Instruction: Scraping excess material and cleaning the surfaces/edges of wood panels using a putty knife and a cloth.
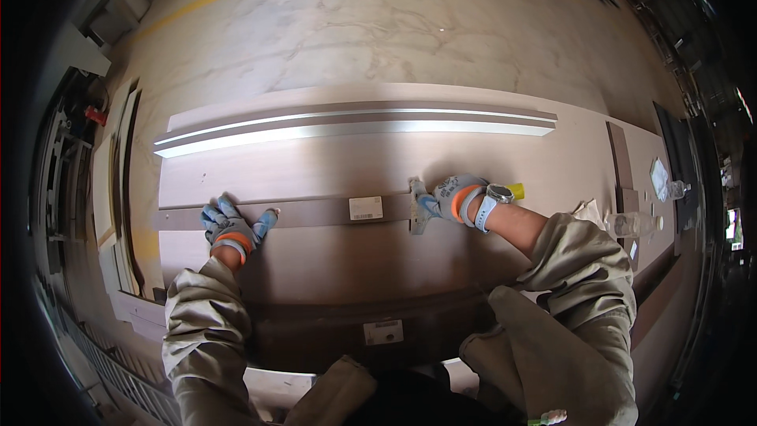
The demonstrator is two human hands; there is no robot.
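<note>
A long brown strip (315, 214) with a white label (366, 209) lies across the large pale brown panel (331, 268) in front of me. My left hand (234, 225), in a grey-blue glove with an orange cuff, rests spread on the left part of this strip. At its right end, my right hand (453, 199), gloved alike, is closed round a hand tool with a worn metal head (418, 209) and a yellow-green handle end (516, 190). The tool's head stands crosswise against the strip's end; the grip is mostly hidden by the hand.
Beyond the strip lies a long grooved rail (355, 119) with shiny faces. To the right are clear plastic bottles (631, 225) and a dark narrow board (619, 154). A dark brown piece (315, 331) with a label is close to my body. Boards (118, 189) stand at the left.
</note>
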